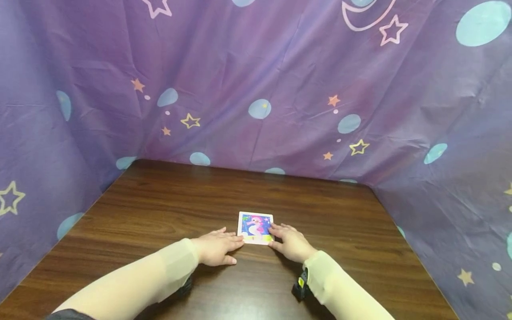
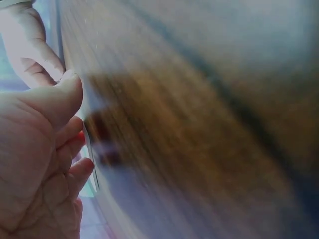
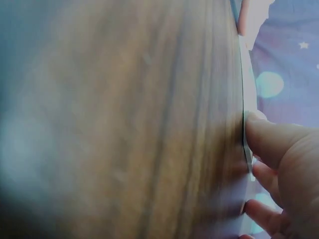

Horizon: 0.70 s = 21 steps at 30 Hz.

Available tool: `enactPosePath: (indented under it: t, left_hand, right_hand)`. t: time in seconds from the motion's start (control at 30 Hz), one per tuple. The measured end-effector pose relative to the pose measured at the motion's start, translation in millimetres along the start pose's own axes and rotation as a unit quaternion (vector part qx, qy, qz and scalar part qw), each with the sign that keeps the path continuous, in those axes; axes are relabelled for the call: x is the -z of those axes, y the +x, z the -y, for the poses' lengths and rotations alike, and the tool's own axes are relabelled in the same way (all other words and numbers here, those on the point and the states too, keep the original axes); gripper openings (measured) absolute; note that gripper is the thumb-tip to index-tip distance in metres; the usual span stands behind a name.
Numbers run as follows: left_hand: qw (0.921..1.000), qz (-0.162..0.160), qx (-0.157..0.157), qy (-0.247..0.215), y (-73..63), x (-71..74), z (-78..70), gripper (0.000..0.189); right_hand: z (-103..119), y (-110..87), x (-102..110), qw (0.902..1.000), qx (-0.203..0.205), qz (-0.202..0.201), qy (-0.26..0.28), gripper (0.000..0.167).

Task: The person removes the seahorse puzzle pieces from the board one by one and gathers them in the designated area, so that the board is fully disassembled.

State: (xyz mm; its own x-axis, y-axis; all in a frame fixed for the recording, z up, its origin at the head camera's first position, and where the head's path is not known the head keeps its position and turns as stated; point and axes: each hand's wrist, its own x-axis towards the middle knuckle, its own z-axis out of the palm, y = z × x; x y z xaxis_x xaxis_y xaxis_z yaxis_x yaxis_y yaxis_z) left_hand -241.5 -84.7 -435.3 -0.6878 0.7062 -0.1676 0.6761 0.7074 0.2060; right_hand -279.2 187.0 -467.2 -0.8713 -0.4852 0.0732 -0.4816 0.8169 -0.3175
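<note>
A small square picture card [image 1: 255, 226] with a white border lies on the wooden table, printed with a pink and white animal figure on blue. My left hand [image 1: 215, 248] rests palm down to its left, fingers stretched out and fingertips right at its lower left corner. From the other side, my right hand [image 1: 294, 244] touches the right edge with thumb and fingers spread over it. In the right wrist view the card [image 3: 247, 82] appears edge-on, the thumb against it. The left wrist view shows the left thumb [image 2: 67, 97] apart from the fingers.
The dark wooden table [image 1: 192, 191] reaches back to a purple cloth [image 1: 224, 89] with stars and pale blue ovals, which hangs behind it and along both sides. A black strap with a small device [image 1: 301, 284] sits at the right wrist.
</note>
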Motion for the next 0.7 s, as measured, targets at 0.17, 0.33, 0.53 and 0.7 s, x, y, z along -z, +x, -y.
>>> enactPosePath:
  t: [0.17, 0.33, 0.53, 0.7]
  left_hand:
    - [0.9999, -0.01, -0.003, 0.008, -9.0, -1.2, -1.5, 0.056]
    - [0.9997, -0.017, -0.007, 0.014, -16.1, -2.4, -7.2, 0.056]
    - [0.9997, -0.014, -0.017, 0.007, -23.5, -5.7, -12.7, 0.057]
    - [0.9998, -0.009, -0.018, -0.008, -29.3, -6.4, -15.3, 0.057]
  right_hand:
    - [7.4, -3.7, 1.4, 0.9999, 0.015, 0.008, 0.002, 0.046]
    - [10.6, -7.7, 1.7, 0.9996, 0.028, 0.007, 0.002, 0.045]
    - [15.4, -15.9, 2.4, 0.9996, 0.021, 0.021, -0.001, 0.045]
    - [21.6, -22.8, 4.8, 0.9993, 0.028, 0.023, -0.002, 0.046]
